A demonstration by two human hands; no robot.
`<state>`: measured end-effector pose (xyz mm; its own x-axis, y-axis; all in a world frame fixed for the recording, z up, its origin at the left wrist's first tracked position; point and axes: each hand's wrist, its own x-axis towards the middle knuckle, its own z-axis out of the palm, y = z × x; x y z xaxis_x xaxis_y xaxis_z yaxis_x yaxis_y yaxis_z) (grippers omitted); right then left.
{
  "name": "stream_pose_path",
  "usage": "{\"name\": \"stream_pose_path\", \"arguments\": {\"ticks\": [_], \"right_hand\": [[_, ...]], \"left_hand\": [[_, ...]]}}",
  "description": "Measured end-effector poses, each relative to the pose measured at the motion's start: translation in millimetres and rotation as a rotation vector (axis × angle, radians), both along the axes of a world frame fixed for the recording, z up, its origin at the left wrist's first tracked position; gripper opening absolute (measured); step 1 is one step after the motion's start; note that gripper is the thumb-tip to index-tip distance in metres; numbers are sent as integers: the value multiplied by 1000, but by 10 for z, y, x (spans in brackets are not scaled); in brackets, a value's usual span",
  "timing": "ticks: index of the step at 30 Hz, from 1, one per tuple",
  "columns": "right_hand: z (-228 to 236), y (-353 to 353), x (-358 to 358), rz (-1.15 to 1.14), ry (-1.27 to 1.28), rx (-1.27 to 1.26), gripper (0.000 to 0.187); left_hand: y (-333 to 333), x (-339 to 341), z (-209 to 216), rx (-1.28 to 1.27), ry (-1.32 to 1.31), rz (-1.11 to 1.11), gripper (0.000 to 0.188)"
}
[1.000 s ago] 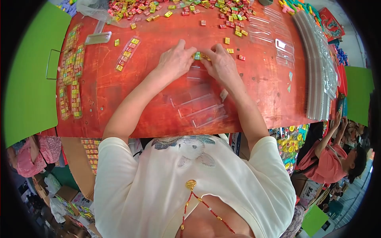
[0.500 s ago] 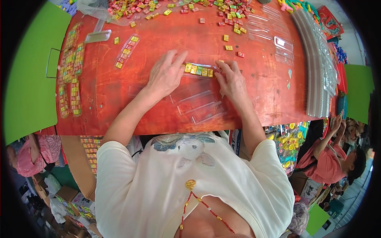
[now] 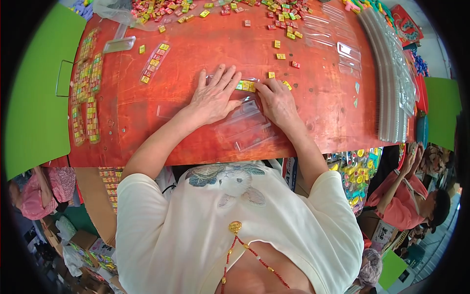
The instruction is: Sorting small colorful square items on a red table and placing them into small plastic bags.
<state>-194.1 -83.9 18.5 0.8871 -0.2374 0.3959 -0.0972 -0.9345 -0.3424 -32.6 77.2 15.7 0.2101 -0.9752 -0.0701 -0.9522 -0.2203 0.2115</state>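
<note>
A narrow clear plastic tray (image 3: 252, 79) lies crosswise on the red table, holding a row of small yellow box-shaped pieces (image 3: 246, 85). My left hand (image 3: 214, 99) rests over the tray's left part with fingers outstretched, hiding that end. At the right end of the row, my right hand (image 3: 277, 104) has its thumb and fingertips pressed together; whatever is between them is hidden. Two loose yellow pieces, one a yellow box (image 3: 271, 75), lie close to the right hand. Nearer my body are several clear empty trays (image 3: 255, 138), partly overlapping.
A filled tray (image 3: 154, 63) lies to the left, with more filled ones (image 3: 88, 112) along the left edge. Loose red and yellow pieces (image 3: 171, 7) are heaped at the back. Long stacked clear trays (image 3: 389, 83) line the right side. Another person (image 3: 399, 196) is at far right.
My left hand has moved right, over the tray, and now covers part of the row. The right hand has shifted slightly left and down onto the row's end.
</note>
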Motion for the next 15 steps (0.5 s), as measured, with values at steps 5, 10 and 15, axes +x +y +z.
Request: {"name": "stream_pose_path", "arguments": {"ticks": [5, 10, 15], "right_hand": [[-68, -87, 10, -110, 18, 226, 17], [-60, -125, 1, -218, -25, 425, 21], [-52, -51, 59, -194, -81, 566, 21]], "left_hand": [[53, 17, -38, -17, 46, 69, 82], [73, 179, 34, -207, 475, 176, 73], [223, 528, -60, -635, 1117, 387, 53]]}}
